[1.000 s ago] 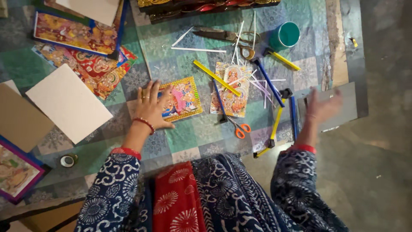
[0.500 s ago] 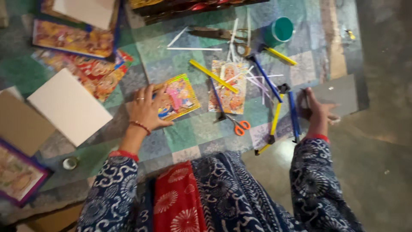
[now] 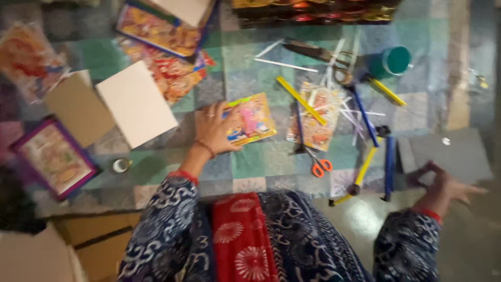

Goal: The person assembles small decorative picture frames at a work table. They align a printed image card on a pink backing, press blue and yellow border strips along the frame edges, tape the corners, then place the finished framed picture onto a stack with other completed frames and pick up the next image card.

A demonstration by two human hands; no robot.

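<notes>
My left hand (image 3: 213, 128) lies flat, fingers apart, on the left edge of a small colourful picture card (image 3: 254, 119) that rests on the patchwork mat (image 3: 261, 159). My right hand (image 3: 443, 187) is low at the right, fingers spread over the near edge of a grey board (image 3: 459, 151). It is blurred, so I cannot tell whether it grips the board. A second picture card (image 3: 318, 122) lies to the right of the first, with a yellow stick (image 3: 300, 99) across it. Orange-handled scissors (image 3: 318, 164) lie just below it.
A white board (image 3: 136, 103), a brown board (image 3: 78, 108), a purple-framed picture (image 3: 55, 156) and a tape roll (image 3: 121, 165) lie at the left. More prints (image 3: 167, 31) lie at the back. Large scissors (image 3: 313, 51), a teal cup (image 3: 394, 60), blue and yellow pens (image 3: 389, 164) and paper strips lie at the right.
The view has shifted and blurred. My right hand has dropped from raised in the air to the near edge of the grey board. My left hand stays on the card.
</notes>
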